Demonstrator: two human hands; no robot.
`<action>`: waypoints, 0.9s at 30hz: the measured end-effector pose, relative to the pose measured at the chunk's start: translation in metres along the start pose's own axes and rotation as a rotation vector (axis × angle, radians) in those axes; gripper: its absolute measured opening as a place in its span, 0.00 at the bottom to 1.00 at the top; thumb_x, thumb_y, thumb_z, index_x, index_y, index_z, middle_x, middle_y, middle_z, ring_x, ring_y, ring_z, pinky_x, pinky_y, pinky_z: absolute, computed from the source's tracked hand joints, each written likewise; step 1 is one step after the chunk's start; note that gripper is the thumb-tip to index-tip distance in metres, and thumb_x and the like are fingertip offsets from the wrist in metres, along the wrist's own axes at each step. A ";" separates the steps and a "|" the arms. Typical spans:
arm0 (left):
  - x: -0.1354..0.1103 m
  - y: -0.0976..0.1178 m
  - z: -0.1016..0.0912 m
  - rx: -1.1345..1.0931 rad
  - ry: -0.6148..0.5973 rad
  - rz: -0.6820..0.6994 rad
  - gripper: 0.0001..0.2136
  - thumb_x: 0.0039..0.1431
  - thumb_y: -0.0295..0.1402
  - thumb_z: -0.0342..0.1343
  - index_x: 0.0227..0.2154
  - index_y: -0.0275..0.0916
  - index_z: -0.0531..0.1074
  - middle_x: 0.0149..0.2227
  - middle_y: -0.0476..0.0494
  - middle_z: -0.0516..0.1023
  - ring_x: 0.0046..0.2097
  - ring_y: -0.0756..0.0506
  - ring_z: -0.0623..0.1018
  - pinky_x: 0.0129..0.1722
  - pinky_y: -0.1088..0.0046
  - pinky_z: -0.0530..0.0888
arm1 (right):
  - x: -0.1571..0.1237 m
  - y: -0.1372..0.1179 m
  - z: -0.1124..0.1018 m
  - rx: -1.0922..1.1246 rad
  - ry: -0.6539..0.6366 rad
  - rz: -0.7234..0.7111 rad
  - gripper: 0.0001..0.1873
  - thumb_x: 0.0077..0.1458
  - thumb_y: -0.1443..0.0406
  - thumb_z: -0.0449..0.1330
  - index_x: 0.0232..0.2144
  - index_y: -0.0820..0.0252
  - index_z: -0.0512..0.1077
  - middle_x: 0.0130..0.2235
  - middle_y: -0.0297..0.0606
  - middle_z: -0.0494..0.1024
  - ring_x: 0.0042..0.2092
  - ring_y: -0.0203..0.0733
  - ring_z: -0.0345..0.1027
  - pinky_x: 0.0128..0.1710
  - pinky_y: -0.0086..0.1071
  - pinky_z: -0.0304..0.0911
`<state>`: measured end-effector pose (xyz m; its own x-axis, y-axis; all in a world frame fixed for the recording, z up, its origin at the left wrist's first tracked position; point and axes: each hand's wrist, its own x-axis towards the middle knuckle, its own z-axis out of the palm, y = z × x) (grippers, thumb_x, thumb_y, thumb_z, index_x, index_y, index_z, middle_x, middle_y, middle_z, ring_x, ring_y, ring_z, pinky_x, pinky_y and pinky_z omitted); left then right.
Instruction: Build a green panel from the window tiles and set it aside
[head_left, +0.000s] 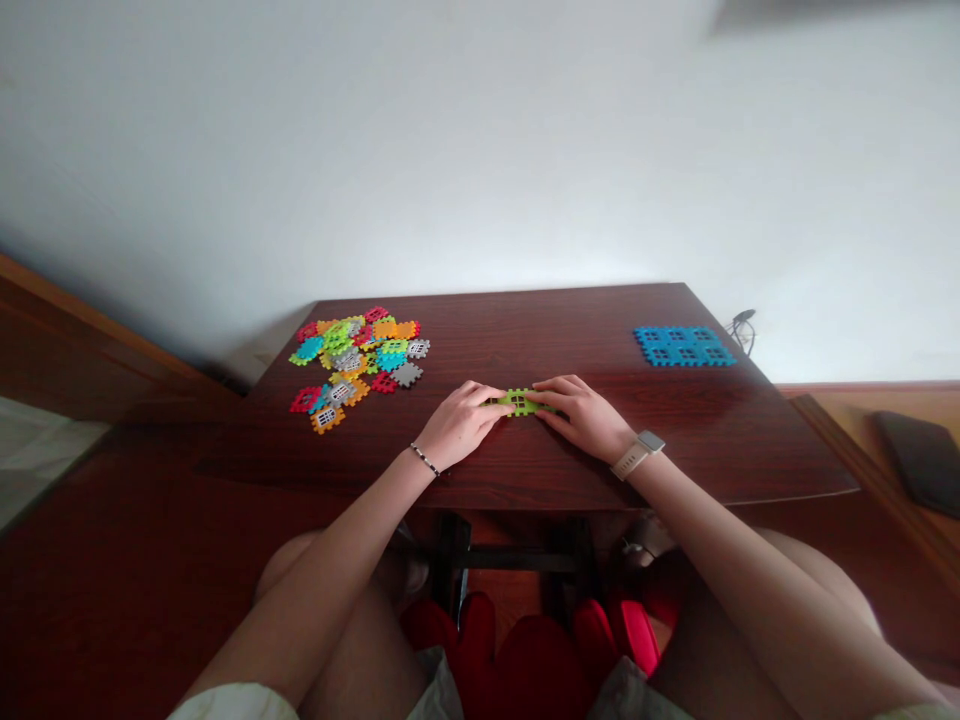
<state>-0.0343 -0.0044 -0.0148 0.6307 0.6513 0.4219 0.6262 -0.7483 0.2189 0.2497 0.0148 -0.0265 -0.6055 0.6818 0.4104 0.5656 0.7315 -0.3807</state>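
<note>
Between two hands (457, 425) (585, 418), one green tile (519, 402)

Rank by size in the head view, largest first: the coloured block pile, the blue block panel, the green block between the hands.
1. Coloured block pile
2. Blue block panel
3. Green block, smallest though nearest the camera

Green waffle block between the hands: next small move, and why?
Probably move the left hand toward the pile of coloured waffle blocks: the pile lies on that hand's side, and the right hand could likely hold the green waffle block alone, since it already grips one end.
</note>
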 end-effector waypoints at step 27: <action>-0.031 -0.126 -0.023 0.289 0.192 -0.636 0.14 0.70 0.41 0.57 0.51 0.39 0.74 0.61 0.28 0.76 0.66 0.28 0.71 0.70 0.43 0.67 | -0.002 -0.001 0.001 0.006 0.016 0.011 0.19 0.73 0.61 0.59 0.62 0.49 0.79 0.59 0.46 0.80 0.60 0.57 0.73 0.63 0.57 0.73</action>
<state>-0.1437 0.0671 -0.0348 0.0293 0.8958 0.4435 0.9581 -0.1517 0.2430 0.2493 0.0126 -0.0279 -0.5901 0.6900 0.4191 0.5691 0.7237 -0.3903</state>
